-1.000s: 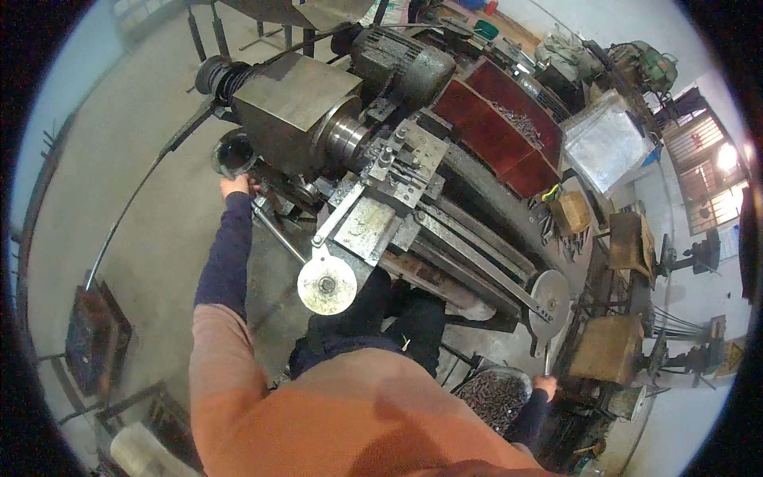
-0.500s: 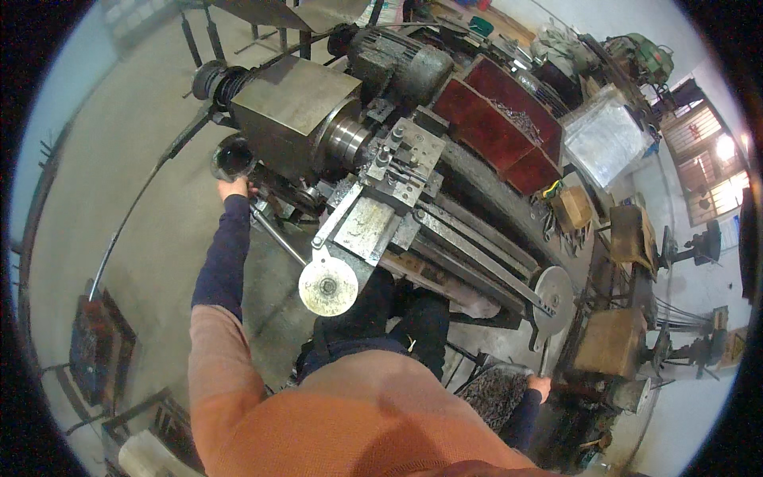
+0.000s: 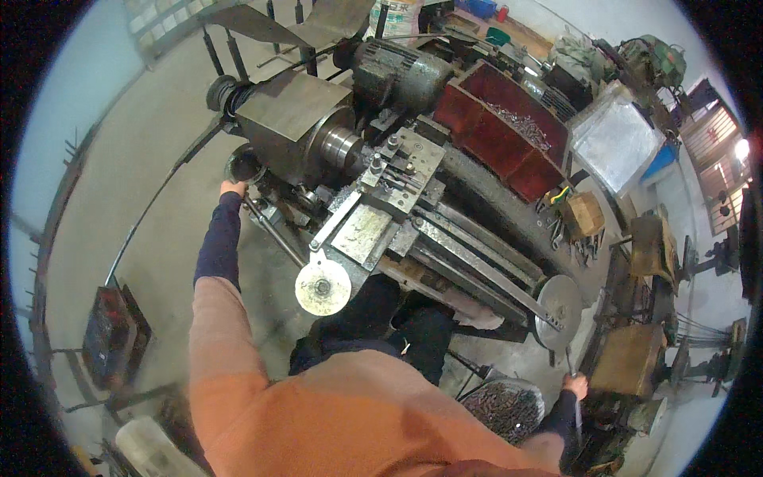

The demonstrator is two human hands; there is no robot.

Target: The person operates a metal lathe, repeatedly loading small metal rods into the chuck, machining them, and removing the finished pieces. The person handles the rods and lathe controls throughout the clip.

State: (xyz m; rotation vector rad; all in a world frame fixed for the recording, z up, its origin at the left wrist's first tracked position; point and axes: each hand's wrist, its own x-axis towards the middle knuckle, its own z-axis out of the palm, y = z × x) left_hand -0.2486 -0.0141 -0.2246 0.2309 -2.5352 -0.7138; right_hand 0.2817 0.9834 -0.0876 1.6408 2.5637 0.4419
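A metal lathe headstock (image 3: 290, 107) with a shiny round spindle nose (image 3: 342, 149) stands ahead of me. My left hand (image 3: 233, 188) is closed at the lower edge of a dark, round, cup-like metal part (image 3: 245, 164) beside the headstock; some fingers are hidden. My right hand (image 3: 575, 386) grips a metal lever (image 3: 570, 362) below a grey disc (image 3: 559, 310) at the right end of the bed. A flat bar (image 3: 485, 272) runs from that disc to the tool slide (image 3: 405, 163). In front of the slide hangs a pale round handwheel (image 3: 323, 288).
Behind the bed sits a red metal box (image 3: 501, 131) holding small metal pieces, near an electric motor (image 3: 401, 71). By my right arm is a basin of dark metal parts (image 3: 502, 405). A wooden block (image 3: 584, 213) and hand tools lie at the right; a dark red box (image 3: 111, 330) stands left.
My right hand has moved to the right, and the lever has swung with it. My left hand stays by the cup-like part. The whole view has shifted slightly.
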